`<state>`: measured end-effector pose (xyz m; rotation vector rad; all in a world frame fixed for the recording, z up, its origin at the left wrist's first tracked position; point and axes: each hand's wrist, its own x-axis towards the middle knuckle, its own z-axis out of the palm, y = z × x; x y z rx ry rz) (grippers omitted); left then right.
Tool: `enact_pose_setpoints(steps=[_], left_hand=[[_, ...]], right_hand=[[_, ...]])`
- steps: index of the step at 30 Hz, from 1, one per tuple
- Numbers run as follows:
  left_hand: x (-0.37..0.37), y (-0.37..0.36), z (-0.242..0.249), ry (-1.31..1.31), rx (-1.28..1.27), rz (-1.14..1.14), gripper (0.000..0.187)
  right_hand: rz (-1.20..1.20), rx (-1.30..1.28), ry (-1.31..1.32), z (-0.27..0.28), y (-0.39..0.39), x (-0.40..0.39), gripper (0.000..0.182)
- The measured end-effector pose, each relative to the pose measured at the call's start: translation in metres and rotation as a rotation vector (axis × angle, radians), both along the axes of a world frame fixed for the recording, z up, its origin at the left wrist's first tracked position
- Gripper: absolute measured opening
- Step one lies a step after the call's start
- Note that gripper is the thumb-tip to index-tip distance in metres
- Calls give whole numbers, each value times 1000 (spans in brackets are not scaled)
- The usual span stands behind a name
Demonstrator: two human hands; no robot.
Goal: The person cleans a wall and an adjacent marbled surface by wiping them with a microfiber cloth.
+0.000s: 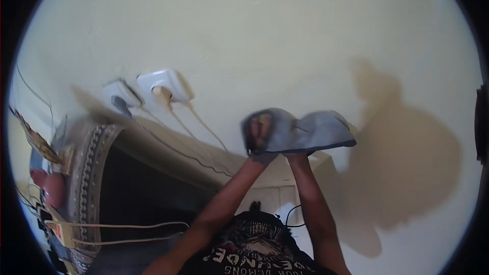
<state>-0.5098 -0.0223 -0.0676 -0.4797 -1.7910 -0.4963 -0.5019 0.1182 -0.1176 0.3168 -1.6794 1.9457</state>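
Note:
Both bare arms reach up in front of the wall, with a grey cloth item [321,130] with a dark lower edge raised at their ends. Fingers of my left hand [260,128] show, blurred, in a dark opening at the cloth's left end; they look bent around it. The cloth covers my right hand, and only the right forearm [313,193] and wrist show below it, so its fingers are hidden.
Two white wall sockets [160,82] hold plugs with hanging cables. A dark panel with a patterned border [91,173] stands at left, beside a pink object [53,189] and a power strip [60,230]. A white ledge [275,175] is behind the arms.

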Motion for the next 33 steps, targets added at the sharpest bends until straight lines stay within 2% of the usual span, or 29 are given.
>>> enact_pose_setpoints(steps=[1,2,3,4,6,8,9,11,12,14,15,16,18,20,21,22,23,24,26,27,29,30,32,33], left_hand=[[4,-11,18,80,-76,136,57],[6,-22,7,29,83,54,66],[-15,-24,-80,-10,110,69,66],[-25,-31,-166,-571,458,-305,48],[-20,-31,-178,-582,548,-351,47],[-17,-29,-182,-623,648,-442,46],[-17,-28,-183,-635,683,-493,45],[-17,-25,-177,-671,738,-612,43],[-19,-24,-183,-714,760,-664,42],[-21,-20,-179,-766,775,-747,41],[-21,-18,-170,-769,774,-780,40],[-22,-17,-171,-762,773,-811,40],[-33,-14,-146,-723,717,-795,39],[-41,-4,-105,-427,59,-516,41],[-39,5,-88,-274,-262,-373,42],[-32,13,-71,-116,-571,-231,44],[-25,22,-36,-116,-663,-412,42],[-17,35,-4,-115,-744,-590,41],[-6,51,-2,-535,-659,-910,45],[2,53,3,-548,-661,-879,45],[16,54,15,-1714,-142,-1175,46],[14,53,-2,-1692,-116,-1155,46],[0,54,-72,-820,-395,-1012,45],[1,66,-104,-1185,242,-1406,48]], right_hand=[[-78,480,-48,52,-23,5,66],[-142,962,-87,94,-34,34,63],[-353,1179,217,68,-41,23,54],[-334,1210,216,66,-49,23,54],[-189,1548,367,60,-62,26,39],[-117,1554,713,21,-71,23,15],[-132,1571,691,0,-79,15,15],[141,1459,775,-32,-76,5,13],[122,1463,725,-28,-63,16,13],[103,1432,532,21,-46,29,17],[115,1581,216,46,-33,43,26],[83,1560,230,52,-20,47,26],[-602,1248,302,41,-22,21,29],[-761,707,412,-8,-12,-7,39],[-775,668,392,-84,2,-24,39],[-1206,1392,220,-162,12,-36,50],[-1556,2148,-33,-235,9,-60,63],[-1546,2131,-48,-229,0,-58,63],[-1561,2016,-63,-218,-34,-36,62],[-1554,1960,-52,-209,-50,-31,61],[-1545,1848,-5,-188,-82,-15,59],[-1548,1799,28,-166,-90,-13,59],[-1552,1713,122,-131,-87,-1,57],[-1551,1677,166,-107,-84,-3,57]])
